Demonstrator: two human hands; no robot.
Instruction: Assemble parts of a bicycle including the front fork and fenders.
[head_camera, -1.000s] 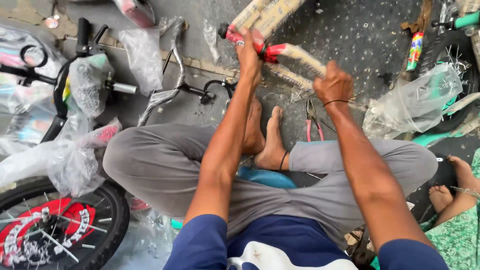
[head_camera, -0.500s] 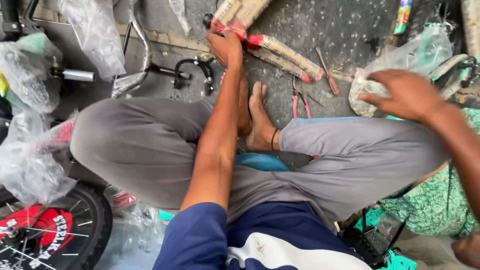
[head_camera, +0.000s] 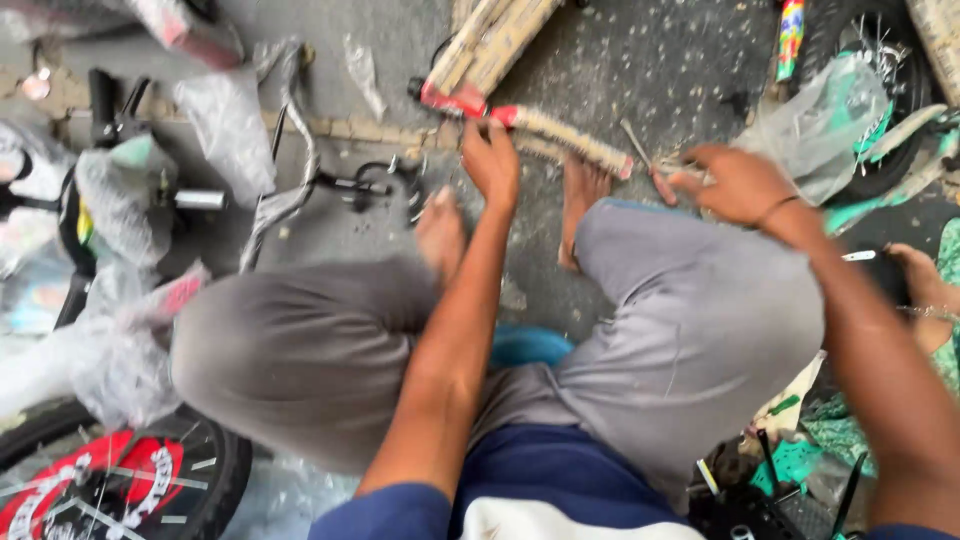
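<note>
Since half a second ago my right hand (head_camera: 738, 183) has come down from the plastic wrap toward the red-handled pliers (head_camera: 648, 165) on the pavement; going left to right, loose handlebars (head_camera: 285, 175) lie near my bare foot (head_camera: 441, 226); my left hand (head_camera: 491, 160) is closed on the paper-wrapped bike frame tube (head_camera: 560, 135); the right's grip I cannot tell, blurred; I judge the tube could roll onto my toes if that hold slackens.

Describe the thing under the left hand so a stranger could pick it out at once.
Start at the person's bare feet on the grey pavement. Just beyond them, the left hand rests on a paper-wrapped bicycle frame tube. Unlike the clear plastic bags nearby, its wrapping is tan, with red ends.
</note>
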